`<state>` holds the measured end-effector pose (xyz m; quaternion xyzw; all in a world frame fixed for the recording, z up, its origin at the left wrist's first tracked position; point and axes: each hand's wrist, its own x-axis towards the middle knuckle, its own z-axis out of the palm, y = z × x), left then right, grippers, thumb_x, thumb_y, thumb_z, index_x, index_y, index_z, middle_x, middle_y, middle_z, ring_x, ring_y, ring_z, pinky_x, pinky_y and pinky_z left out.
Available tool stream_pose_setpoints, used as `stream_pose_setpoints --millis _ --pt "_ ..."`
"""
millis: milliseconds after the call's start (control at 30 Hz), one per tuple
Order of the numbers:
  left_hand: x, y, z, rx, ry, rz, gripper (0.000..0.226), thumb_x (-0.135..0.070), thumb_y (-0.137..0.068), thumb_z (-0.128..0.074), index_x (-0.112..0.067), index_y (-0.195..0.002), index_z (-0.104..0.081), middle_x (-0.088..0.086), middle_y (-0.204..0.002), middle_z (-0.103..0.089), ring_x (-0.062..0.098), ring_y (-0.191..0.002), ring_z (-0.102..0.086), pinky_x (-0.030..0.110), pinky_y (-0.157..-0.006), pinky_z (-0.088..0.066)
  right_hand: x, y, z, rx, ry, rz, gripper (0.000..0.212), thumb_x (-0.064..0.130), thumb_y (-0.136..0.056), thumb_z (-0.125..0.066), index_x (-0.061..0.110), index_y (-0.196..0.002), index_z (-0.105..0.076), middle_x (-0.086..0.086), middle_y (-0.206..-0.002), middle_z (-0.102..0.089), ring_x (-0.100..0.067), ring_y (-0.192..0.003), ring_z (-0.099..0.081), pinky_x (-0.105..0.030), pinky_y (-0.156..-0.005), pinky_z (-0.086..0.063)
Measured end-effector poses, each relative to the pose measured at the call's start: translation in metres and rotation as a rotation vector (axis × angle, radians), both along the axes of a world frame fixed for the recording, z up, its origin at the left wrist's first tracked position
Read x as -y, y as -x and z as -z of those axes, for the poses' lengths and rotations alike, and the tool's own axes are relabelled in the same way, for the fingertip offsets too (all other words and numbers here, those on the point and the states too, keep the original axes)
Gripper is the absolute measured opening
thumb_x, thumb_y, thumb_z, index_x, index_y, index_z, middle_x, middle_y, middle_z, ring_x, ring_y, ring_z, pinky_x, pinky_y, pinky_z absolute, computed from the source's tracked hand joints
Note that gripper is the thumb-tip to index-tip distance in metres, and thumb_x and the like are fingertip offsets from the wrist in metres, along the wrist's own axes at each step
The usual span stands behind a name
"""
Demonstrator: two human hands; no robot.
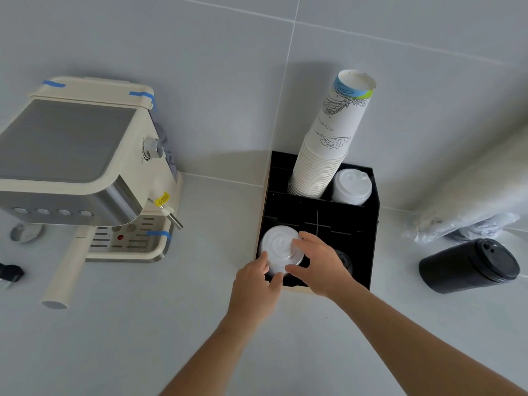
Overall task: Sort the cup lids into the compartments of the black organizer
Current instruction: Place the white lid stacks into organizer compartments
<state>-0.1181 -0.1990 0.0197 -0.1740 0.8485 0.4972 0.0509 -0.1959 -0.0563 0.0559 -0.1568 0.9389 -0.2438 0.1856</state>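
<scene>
Over the front left slot of the black organizer point(368, 247), both hands grasp the stack of clear lids point(281, 250). The left hand point(254, 284) is just below it, the right hand point(323, 264) beside it. It must go straight down.

Cream espresso machine point(85, 167) with blue tape strips at left on the grey surface point(143, 324), paper cup stack point(328, 144) behind, plastic bag point(471, 201) at right.

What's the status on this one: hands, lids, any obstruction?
Both hands hold the clear lids at the organizer's front-left compartment. White lids back right. Nothing in the way.
</scene>
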Motion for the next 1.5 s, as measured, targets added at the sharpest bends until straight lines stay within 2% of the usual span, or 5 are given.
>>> stream_pose_setpoints --millis 500,733,1000,1100,1500 --pt "-0.001 0.005 -0.01 0.087 -0.151 -0.006 0.038 -0.047 -0.07 -0.051 -0.019 -0.094 -0.059 0.014 -0.094 -0.069 0.007 -0.078 -0.044 0.026 -0.08 -0.05 -0.001 -0.002 -0.013 0.003 -0.019 0.037 0.051 0.025 -0.086 -0.07 0.008 -0.132 -0.054 -0.007 -0.14 -0.051 -0.024 -0.124 -0.051 -0.028 -0.1 -0.042" --pt "0.001 -0.009 -0.037 0.063 -0.176 -0.042 0.049 -0.034 -0.08 -0.059 -0.025 -0.128 -0.058 -0.01 -0.126 -0.064 0.015 -0.125 -0.056 0.03 -0.095 -0.05 -0.008 -0.01 -0.019 0.055 -0.005 0.093 0.073 0.033 -0.087 -0.069 0.02 -0.151 -0.036 0.002 -0.155 -0.042 -0.02 -0.138 -0.044 -0.031 -0.109 -0.039" --pt "0.008 -0.039 -0.048 0.037 -0.247 -0.139 0.039 -0.028 -0.086 -0.067 -0.023 -0.124 -0.063 -0.01 -0.119 -0.065 -0.003 -0.098 -0.062 0.018 -0.081 -0.049 -0.033 -0.033 -0.036 0.098 0.124 0.276 0.057 0.038 -0.09 -0.065 0.026 -0.143 -0.049 0.004 -0.127 -0.064 -0.015 -0.115 -0.06 -0.022 -0.088 -0.043" --pt "0.008 -0.048 -0.05 0.042 -0.326 -0.181 0.024 -0.025 -0.086 -0.069 -0.026 -0.11 -0.069 -0.007 -0.108 -0.069 -0.001 -0.096 -0.063 0.016 -0.078 -0.047 -0.051 -0.042 -0.042 0.131 0.287 0.358 0.016 0.03 -0.087 -0.066 0.023 -0.102 -0.064 0.018 -0.077 -0.059 -0.004 -0.077 -0.055 -0.025 -0.08 -0.043" --pt "-0.042 -0.047 -0.074 0.099 -0.836 -0.278 0.021 -0.019 -0.094 -0.058 -0.01 -0.11 -0.068 0.01 -0.104 -0.074 0.024 -0.096 -0.072 0.038 -0.085 -0.054 -0.175 -0.079 -0.068 0.494 1.071 0.85 0.025 0.016 -0.096 -0.057 0.003 -0.115 -0.069 -0.016 -0.11 -0.076 -0.033 -0.102 -0.072 -0.044 -0.09 -0.055"
